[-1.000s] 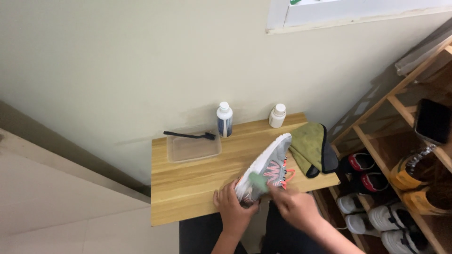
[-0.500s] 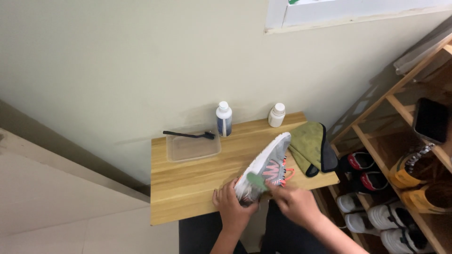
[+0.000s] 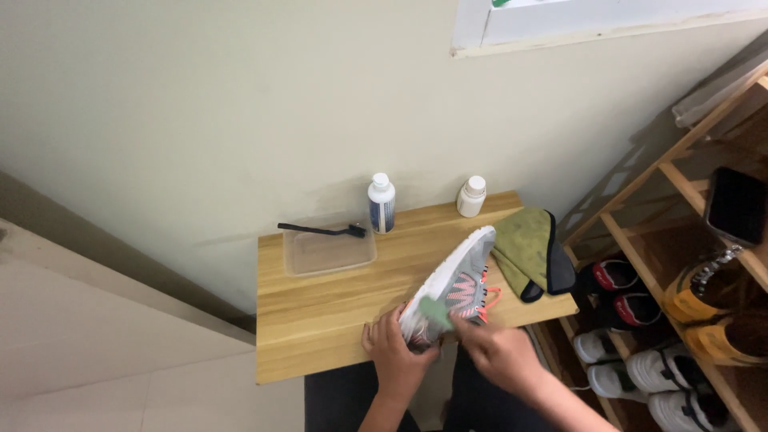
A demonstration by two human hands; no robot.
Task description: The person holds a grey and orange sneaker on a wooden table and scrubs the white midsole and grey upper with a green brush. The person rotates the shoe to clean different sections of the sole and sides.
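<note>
The grey knit sneaker with a white sole and orange-pink laces (image 3: 458,286) lies tipped on its side over the near right part of the light wooden table (image 3: 320,320). Its long way runs from near left to far right. One end points at the person and the other end points toward the wall. The white sole faces left and the laces face right.

The left hand (image 3: 394,352) is closed around the near end of the sneaker, holding it from below. The right hand (image 3: 498,352) pinches a small pale green pad (image 3: 437,312) and presses it on the side of the sneaker. The near end of the shoe is hidden by the fingers, so I cannot tell if it is the toe or the heel. The arms are cut off at the bottom edge.

The shoe has wavy pink marks on its grey side.

Just right of the shoe lies a folded olive green cloth (image 3: 524,246) on a black cloth (image 3: 558,268). At the far side stand a white bottle with a dark blue label (image 3: 382,204) and a small plain white bottle (image 3: 471,197). To the left is a clear plastic tray (image 3: 328,252) with a black brush (image 3: 322,230) across its far edge. A wooden shoe rack (image 3: 680,240) with shoes stands on the right.
</note>
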